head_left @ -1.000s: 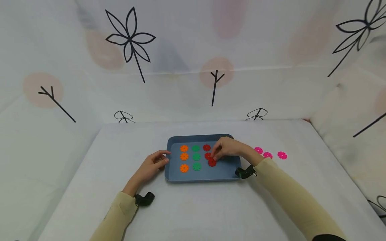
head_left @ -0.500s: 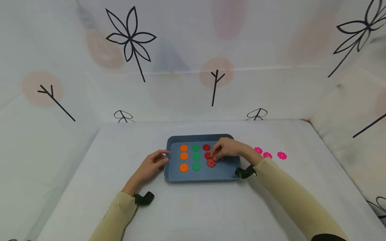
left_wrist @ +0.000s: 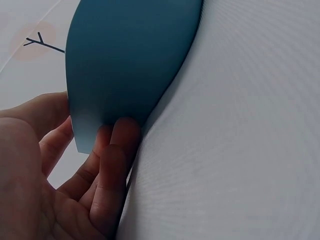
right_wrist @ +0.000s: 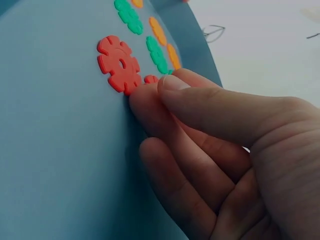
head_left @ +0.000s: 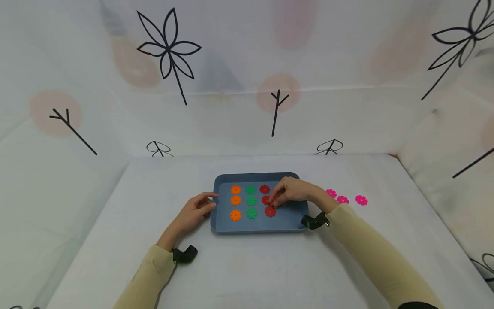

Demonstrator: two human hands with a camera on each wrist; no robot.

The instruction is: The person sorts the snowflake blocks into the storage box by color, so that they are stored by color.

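Observation:
A blue-grey tray (head_left: 239, 226) lies on the white-covered table. My left hand (head_left: 194, 212) holds its left rim; in the left wrist view, curled fingers (left_wrist: 112, 165) press against the outer wall. Over the tray's right half, my right hand (head_left: 289, 191) pinches the edge of a red notched building disc (head_left: 270, 211) with thumb and fingertips. That disc (right_wrist: 117, 62) lies low against the tray floor, its near edge hidden behind a fingertip. Above it are two more red discs (head_left: 264, 189), one partly covered by the fingers. Green discs (head_left: 251, 201) and orange discs (head_left: 236, 200) form columns to the left.
Pink notched discs (head_left: 361, 200) lie on the table right of the tray, some close beside my right forearm. White cloth walls (head_left: 227, 124) with printed plants stand behind and at both sides. A dark wrist camera (head_left: 314, 221) sits near the tray's right edge.
The red disc at my right fingertips has tilted and shifted slightly toward me, coming down below the other two reds. My left hand stays at the tray's rim.

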